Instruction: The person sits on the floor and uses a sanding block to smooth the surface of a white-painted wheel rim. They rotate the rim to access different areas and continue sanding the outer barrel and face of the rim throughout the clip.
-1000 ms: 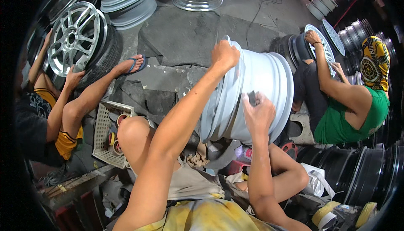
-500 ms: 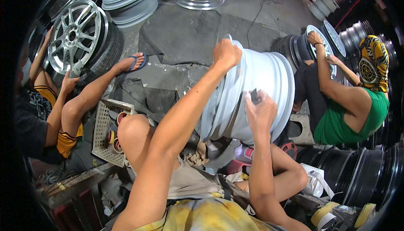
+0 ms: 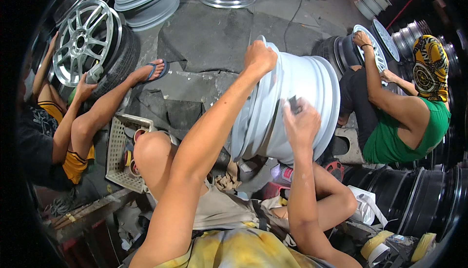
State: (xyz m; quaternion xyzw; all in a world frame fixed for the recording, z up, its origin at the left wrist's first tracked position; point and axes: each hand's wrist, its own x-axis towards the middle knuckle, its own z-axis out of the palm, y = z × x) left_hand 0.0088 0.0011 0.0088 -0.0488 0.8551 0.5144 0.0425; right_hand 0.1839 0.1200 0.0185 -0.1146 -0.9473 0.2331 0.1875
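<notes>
A light grey wheel rim lies on its side in front of my knees, its round barrel facing me. Up at the rim's left edge, my left hand is closed over the lip. My right hand rests against the barrel, fingers pinching a small dark sanding pad pressed to the surface. Pale dust coats the fingers of that hand. The underside of the rim is hidden from view.
At left, a person works on a spoked wheel set on a tire. A person in a green top handles another wheel at right. A plastic crate with tape rolls stands by my left knee. Black rims lie at lower right.
My right hand has shifted slightly on the barrel with the sanding pad, blurred by motion. The left hand keeps its hold on the lip. The whole view has shifted slightly.
</notes>
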